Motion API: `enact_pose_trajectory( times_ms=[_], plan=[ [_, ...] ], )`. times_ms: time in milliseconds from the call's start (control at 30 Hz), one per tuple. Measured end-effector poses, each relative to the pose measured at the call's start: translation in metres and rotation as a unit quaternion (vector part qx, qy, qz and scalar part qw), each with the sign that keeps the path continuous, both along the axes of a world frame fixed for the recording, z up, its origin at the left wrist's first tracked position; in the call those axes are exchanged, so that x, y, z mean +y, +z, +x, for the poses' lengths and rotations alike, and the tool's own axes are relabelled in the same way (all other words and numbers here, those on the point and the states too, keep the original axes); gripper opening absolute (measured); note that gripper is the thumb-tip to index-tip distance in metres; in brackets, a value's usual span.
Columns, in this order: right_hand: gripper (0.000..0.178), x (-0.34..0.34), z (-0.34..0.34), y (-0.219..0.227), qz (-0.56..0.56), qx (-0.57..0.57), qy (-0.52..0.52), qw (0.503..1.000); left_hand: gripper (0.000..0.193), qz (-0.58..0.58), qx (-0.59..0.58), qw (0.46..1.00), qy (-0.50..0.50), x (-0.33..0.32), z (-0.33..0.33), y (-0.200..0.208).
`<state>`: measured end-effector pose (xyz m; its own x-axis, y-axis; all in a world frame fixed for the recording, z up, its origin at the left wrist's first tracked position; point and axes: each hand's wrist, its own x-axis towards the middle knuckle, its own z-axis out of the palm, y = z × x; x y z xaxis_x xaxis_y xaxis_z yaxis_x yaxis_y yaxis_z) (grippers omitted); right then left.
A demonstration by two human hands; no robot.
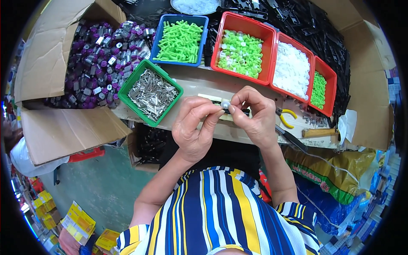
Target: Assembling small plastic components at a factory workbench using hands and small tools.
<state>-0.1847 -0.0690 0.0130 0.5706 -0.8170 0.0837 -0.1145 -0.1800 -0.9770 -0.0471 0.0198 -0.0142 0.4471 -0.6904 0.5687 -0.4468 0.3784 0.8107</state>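
Note:
Both my hands meet over the table's near edge, fingertips almost touching. Between them sits a small translucent white round piece (225, 104), with something dark just beneath it. My right hand (255, 114) pinches this piece at its right side with thumb and forefinger. On the other side, my left hand (196, 123) is closed in a pinch; the fingertips hide what it grips. Under the fingers lies a pale block or fixture (209, 97) with dark parts on it, mostly covered by my hands.
A green bin of metal pins (153, 94), a blue bin of green plastic pieces (180, 41) and red bins (267, 63) of green and white pieces stand beyond. Left is a carton (42, 55) of purple-grey parts; right lie yellow-handled pliers (289, 118) and a dark-handled tool (292, 139).

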Motion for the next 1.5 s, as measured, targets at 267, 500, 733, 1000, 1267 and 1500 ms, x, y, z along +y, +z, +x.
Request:
enact_pose_trajectory(
  times_ms=[267, 500, 733, 1000, 1267, 1500],
  plan=[
    [0.006, 0.005, -0.004, 0.0, 0.003, 0.001, -0.027, 1.0, 0.019, -0.034, -0.132, 0.99, 0.036, -0.003, 0.0, -0.002],
    [0.014, 0.015, 0.0, -0.006, -0.201, 0.037, -0.101, 0.974, 0.02, -0.037, -0.19, 0.979, 0.059, -0.005, -0.001, -0.008],
    [0.023, 0.018, 0.009, -0.012, -0.394, 0.08, -0.143, 0.904, 0.014, 0.041, -0.001, 0.997, 0.062, -0.003, -0.01, -0.012],
    [0.022, 0.025, 0.017, -0.013, -0.455, 0.121, -0.15, 0.869, 0.009, 0.075, 0.227, 0.971, 0.008, -0.004, -0.021, -0.019],
    [0.012, 0.013, -0.002, 0.0, -0.182, 0.041, -0.094, 0.978, 0.005, 0.114, 0.398, 0.896, -0.162, -0.004, -0.005, -0.016],
    [0.015, -0.011, -0.019, 0.003, -0.07, 0.011, 0.089, 0.993, 0.007, 0.183, 0.37, 0.868, -0.276, -0.007, 0.014, -0.012]
  ],
)
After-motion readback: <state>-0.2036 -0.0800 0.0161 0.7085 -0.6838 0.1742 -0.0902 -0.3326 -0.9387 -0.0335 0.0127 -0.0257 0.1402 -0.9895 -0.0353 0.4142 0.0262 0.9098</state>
